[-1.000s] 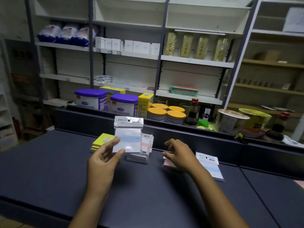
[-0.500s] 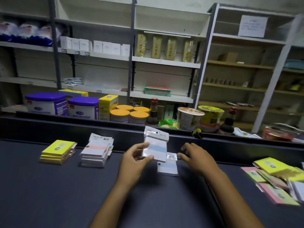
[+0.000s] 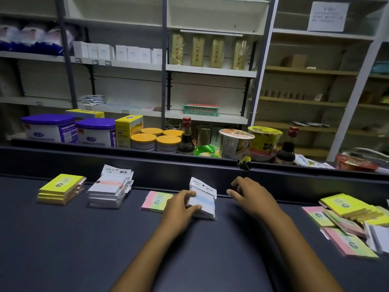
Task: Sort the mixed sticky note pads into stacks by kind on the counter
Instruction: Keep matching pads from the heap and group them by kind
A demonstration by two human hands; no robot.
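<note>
On the dark counter [image 3: 84, 239] my left hand [image 3: 179, 209] grips a white packaged pad with a pale blue band [image 3: 203, 200], resting on a small stack of the same kind at the middle. My right hand [image 3: 250, 194] hovers just right of that stack, fingers loosely curled and holding nothing. A pink-and-green pad [image 3: 155, 201] lies flat just left of my left hand. Further left stand a stack of white pads with an orange band [image 3: 109, 189] and a stack of yellow pads [image 3: 61, 188]. A mixed heap of yellow, pink and white pads [image 3: 349, 224] lies at the right.
A raised dark ledge [image 3: 168, 163] runs along the back of the counter. Behind it stand purple-lidded tins [image 3: 50, 128], yellow boxes, orange-lidded jars [image 3: 155, 139], sauce bottles and noodle cups [image 3: 235, 143]. Shelving with boxed goods fills the background.
My left hand has carried the blue-banded pad rightward and down onto the middle stack. The view has swung right, bringing the mixed heap into sight. My right hand stays beside the stack.
</note>
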